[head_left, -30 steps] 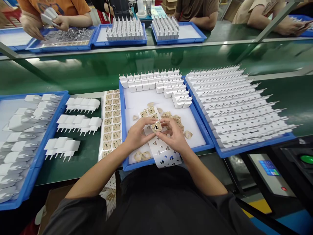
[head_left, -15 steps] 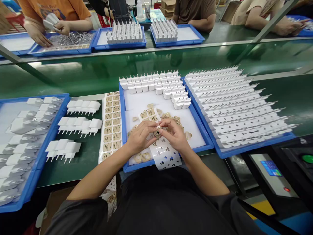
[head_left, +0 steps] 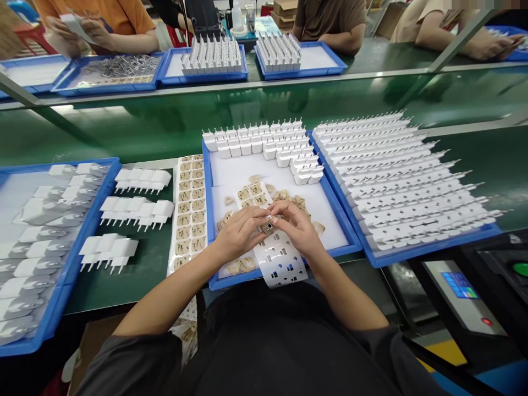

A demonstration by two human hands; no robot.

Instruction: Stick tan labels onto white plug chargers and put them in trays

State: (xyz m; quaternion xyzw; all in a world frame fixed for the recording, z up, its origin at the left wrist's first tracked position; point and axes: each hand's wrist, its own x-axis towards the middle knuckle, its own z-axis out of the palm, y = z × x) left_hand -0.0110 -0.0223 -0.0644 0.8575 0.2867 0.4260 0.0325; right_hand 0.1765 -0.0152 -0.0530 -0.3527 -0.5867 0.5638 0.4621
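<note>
Over the middle blue tray, my left hand and my right hand meet, fingers closed on one small tan-faced piece between the fingertips. The fingers partly hide it. Beneath my hands lies a label sheet, its near part peeled to a white backing with dark cut-outs, its far part still bearing tan labels. Loose tan pieces are scattered around it. White plug adapters stand with pins up along the tray's far side.
Right, a tray holds rows of white adapters. Left are adapter groups, a tan label sheet and a tray of white adapters. A control panel is at lower right. Other people sit across a green divider.
My hands stay together, with only a slight shift of the fingers around the small piece. Across the divider, a person's hand has lifted from a tray to a white stack.
</note>
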